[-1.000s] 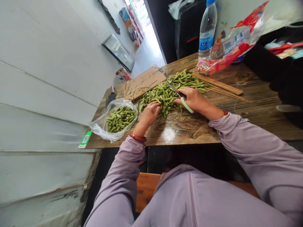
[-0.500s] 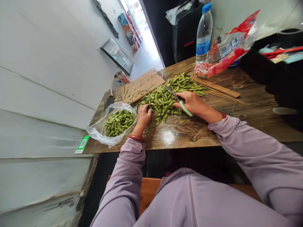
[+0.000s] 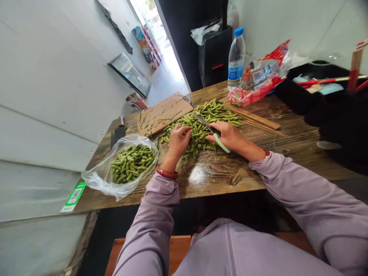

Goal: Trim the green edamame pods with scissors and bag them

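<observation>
A loose heap of green soybean pods [image 3: 201,135] lies on the wooden table. My right hand [image 3: 228,136] is closed round scissors [image 3: 220,142] with pale green handles, their dark blades pointing up and left over the heap. My left hand [image 3: 178,143] is over the heap's left side, thumb and fingers pinched together. Whatever is between those fingertips is too small to make out. To the left of that hand, an open clear plastic bag [image 3: 97,178] holds more pods [image 3: 132,163].
A cutting board [image 3: 163,111] with green scraps lies behind the heap, a cleaver [image 3: 117,134] left of it. Bamboo skewers [image 3: 258,119] lie to the right. Behind them stand a water bottle [image 3: 236,61] and a red-and-clear wrapper [image 3: 258,88]. Dark items crowd the right end.
My left hand has risen from the table beside the heap to over the pods, its fingers now pinched. The right hand keeps the scissors over the heap. The whole view has shifted slightly.
</observation>
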### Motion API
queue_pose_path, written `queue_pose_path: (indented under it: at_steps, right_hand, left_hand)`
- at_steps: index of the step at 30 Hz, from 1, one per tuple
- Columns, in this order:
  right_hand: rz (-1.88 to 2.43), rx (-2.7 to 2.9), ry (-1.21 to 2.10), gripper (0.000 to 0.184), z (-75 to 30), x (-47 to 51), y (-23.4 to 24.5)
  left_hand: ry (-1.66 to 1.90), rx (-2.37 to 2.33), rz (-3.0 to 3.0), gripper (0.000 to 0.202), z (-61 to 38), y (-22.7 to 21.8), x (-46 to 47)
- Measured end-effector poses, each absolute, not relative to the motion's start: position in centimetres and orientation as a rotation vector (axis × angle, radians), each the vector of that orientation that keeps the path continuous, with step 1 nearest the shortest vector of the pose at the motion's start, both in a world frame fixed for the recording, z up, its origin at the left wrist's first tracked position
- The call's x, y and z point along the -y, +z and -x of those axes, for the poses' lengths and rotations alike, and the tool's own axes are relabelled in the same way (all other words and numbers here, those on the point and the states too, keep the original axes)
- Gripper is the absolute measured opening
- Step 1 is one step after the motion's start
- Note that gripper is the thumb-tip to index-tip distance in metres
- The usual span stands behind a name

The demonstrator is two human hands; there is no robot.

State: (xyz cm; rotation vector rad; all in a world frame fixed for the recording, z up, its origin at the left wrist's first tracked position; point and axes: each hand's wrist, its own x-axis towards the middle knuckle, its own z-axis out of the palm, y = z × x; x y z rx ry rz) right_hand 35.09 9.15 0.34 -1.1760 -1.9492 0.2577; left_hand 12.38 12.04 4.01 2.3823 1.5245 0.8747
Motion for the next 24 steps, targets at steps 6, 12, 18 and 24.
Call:
queue_pose_path:
  at_steps: [6, 12, 18, 24]
  right_hand:
    - [1.173, 1.941, 0.282, 0.037, -34.8, -8.8, 0.1]
    - [1.151, 1.973, 0.349, 0.036, -35.1, -8.2, 0.4]
    - [1.153, 1.968, 0.308, 0.038, -35.4, -8.3, 0.6]
    - [1.174, 1.934, 0.289, 0.037, -35.5, -8.4, 0.7]
  left_hand:
    - [0.577, -1.382, -2.716, 0.025, -13.0, 3.1, -10.9]
    - [0.420, -1.441, -2.692, 0.025, -13.0, 2.4, -10.7]
    - [0.569, -1.497, -2.550, 0.016, -13.7, 1.5, -10.8]
    - [1.013, -1.374, -2.177, 0.008, -13.1, 1.9, -10.9]
